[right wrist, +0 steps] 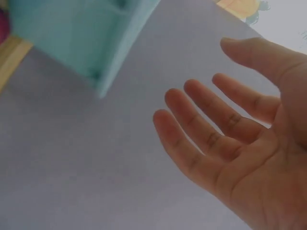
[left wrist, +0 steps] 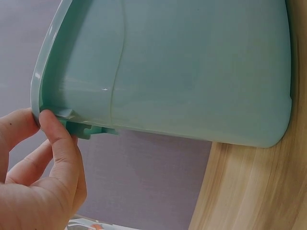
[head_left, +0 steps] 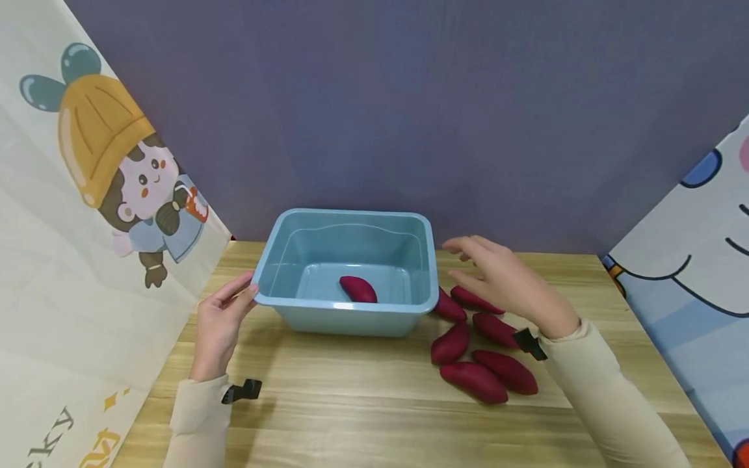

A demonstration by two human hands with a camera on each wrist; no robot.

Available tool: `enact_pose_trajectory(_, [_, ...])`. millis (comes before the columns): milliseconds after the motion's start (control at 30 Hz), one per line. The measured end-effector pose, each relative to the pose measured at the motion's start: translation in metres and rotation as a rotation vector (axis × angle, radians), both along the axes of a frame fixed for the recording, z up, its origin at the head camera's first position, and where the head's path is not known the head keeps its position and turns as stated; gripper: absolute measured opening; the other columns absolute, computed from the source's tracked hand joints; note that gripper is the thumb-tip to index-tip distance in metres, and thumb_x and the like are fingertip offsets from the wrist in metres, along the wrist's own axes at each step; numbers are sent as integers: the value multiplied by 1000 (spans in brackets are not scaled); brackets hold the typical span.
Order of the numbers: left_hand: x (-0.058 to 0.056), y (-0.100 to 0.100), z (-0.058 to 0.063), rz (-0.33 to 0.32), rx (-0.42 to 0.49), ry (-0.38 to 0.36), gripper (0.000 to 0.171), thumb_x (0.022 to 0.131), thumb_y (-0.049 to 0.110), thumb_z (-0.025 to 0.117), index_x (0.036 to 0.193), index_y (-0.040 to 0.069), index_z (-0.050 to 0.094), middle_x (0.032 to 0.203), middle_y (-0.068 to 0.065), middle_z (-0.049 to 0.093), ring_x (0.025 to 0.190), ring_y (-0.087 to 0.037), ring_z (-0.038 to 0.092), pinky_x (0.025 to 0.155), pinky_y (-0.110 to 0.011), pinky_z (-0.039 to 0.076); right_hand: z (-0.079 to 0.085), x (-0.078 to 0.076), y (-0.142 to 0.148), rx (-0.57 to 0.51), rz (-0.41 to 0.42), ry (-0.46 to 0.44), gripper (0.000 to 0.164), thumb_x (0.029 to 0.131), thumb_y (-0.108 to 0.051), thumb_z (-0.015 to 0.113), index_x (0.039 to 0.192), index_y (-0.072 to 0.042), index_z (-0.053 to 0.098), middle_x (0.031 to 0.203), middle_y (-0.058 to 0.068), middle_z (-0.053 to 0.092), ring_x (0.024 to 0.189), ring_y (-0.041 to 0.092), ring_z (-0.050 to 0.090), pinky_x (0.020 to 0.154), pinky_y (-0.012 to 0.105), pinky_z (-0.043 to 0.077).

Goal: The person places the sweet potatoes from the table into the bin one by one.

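On worktop (head_left: 351,403): bin (head_left: 351,323), 1 sweet potato (head_left: 358,290) inside | 6 more sweet potatoes (head_left: 474,382) right of bin | left hand (head_left: 219,322) pinching bin | right hand (head_left: 497,276) relaxed, near bin

We're peering into a screened-off tabletop nook (head_left: 526,162), home or workplace we can't tell!
Dead ahead, a plain greyish-purple backdrop (head_left: 374,110); cartoon prints brighten the left panel (head_left: 47,227) and right panel (head_left: 690,292), flanking our wood-grain tabletop (head_left: 351,403).
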State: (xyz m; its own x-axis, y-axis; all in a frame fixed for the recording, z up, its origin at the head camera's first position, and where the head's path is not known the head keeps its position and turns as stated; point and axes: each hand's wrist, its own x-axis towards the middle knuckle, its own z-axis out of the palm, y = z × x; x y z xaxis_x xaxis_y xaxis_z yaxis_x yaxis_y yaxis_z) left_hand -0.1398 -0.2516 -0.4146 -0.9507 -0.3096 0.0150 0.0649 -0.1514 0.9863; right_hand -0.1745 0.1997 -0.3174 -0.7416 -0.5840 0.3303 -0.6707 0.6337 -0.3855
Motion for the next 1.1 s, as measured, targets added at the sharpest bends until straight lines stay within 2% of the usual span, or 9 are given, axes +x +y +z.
enact_pose_trajectory(233, [0,2,1,9,-11,-17,46,91,11,75,131,-6,62,120,-5,67,96,-12,69,86,-25,56,-30,21,35,-22,-130,-47,40,95,-14,72,132,-6,59,124,10,65,105,29,64,82,47,57])
enact_pose_trajectory(433, [-1,3,0,7,3,-25,47,91,12,76,132,-6,62,120,-6,67,97,-12,69,86,-25,56,-59,37,63,-54,-172,-65,40,93,-11,73,130,-5,60,122,11,65,101,30,65,79,50,56])
enact_pose_trajectory(567, [-1,2,-1,11,26,-15,46,90,10,76,131,-7,62,119,-6,68,97,-13,69,86,-26,56,-84,44,85,-87,-212,-126,40,93,-12,74,130,-4,60,123,12,65,102,32,65,82,54,55])
enact_pose_trajectory(867, [-1,0,-4,17,25,8,43,89,9,77,128,-6,65,116,-5,69,96,-13,69,85,-26,56,-145,44,125,-194,-274,-313,45,94,-15,73,135,-5,57,129,15,60,112,39,59,90,56,51])
enact_pose_trajectory(967, [-1,0,-5,17,40,14,43,89,8,77,128,-6,64,115,-5,69,96,-13,69,85,-26,56,-158,42,133,-237,-253,-380,47,95,-15,73,136,0,54,131,21,58,113,44,57,90,58,51])
enact_pose_trajectory(1100, [-2,1,-5,15,69,21,45,89,8,76,130,-8,62,115,-6,70,96,-14,69,85,-26,56,-172,39,140,-276,-219,-457,50,95,-14,72,137,4,52,132,23,56,114,43,56,92,56,51])
